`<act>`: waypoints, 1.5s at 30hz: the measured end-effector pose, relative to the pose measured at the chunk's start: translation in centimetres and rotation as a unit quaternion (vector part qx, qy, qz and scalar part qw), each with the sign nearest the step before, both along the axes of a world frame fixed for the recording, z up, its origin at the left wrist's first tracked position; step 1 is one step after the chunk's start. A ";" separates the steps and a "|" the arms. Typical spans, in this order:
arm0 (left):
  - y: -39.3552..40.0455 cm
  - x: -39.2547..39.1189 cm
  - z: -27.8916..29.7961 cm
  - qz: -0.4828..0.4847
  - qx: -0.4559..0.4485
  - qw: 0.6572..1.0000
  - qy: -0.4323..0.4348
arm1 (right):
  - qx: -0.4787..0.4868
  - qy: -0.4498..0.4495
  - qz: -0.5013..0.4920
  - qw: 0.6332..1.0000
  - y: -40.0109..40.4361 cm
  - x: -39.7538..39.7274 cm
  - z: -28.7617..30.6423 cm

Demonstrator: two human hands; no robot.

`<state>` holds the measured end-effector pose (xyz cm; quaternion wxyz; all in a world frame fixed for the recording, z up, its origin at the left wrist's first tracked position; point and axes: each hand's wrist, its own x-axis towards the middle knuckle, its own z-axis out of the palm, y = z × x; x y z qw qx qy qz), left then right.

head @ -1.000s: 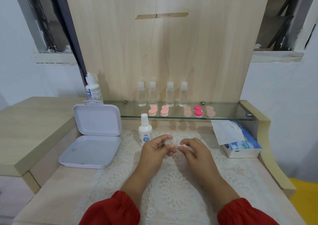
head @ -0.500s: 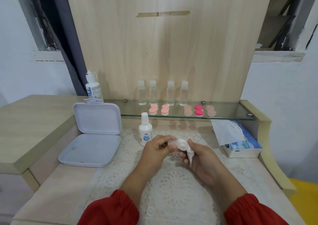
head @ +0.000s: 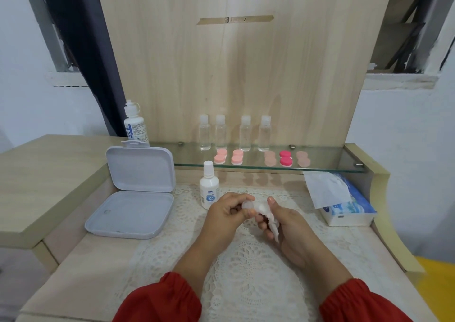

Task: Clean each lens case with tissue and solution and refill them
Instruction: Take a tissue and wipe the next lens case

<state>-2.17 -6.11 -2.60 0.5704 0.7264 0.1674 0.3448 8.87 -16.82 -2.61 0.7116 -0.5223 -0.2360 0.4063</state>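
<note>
L hand [head: 227,211] pinches a clear lens case [head: 248,204] w/ curled fingers; R hand [head: 283,219] grips a white tissue [head: 269,217] against it — both above the lace mat [head: 246,267], mid-desk. Solution bottle [head: 209,189] upright just behind L hand, near the mat's back edge. Open white box [head: 138,193] at the desk's left edge.

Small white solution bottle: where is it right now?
The small white solution bottle stands upright on the lace mat, between the open white box and the left hand.

the right hand [head: 283,220] has turned palm-up, its tissue [head: 269,217] now trailing below the lens case [head: 248,204].
</note>
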 end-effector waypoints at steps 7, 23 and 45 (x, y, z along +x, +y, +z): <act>0.0 0.1 0.1 0.026 -0.014 1.000 0.007 | -0.081 -0.208 -0.166 0.961 -0.2 0.0 0.2; 0.2 0.1 0.0 0.043 -0.048 0.997 0.039 | -0.082 -0.599 -0.118 0.788 0.2 -0.1 -2.0; 0.3 0.1 0.4 0.050 -0.070 0.996 0.002 | -0.040 -0.254 -0.218 0.942 0.2 -0.9 -0.3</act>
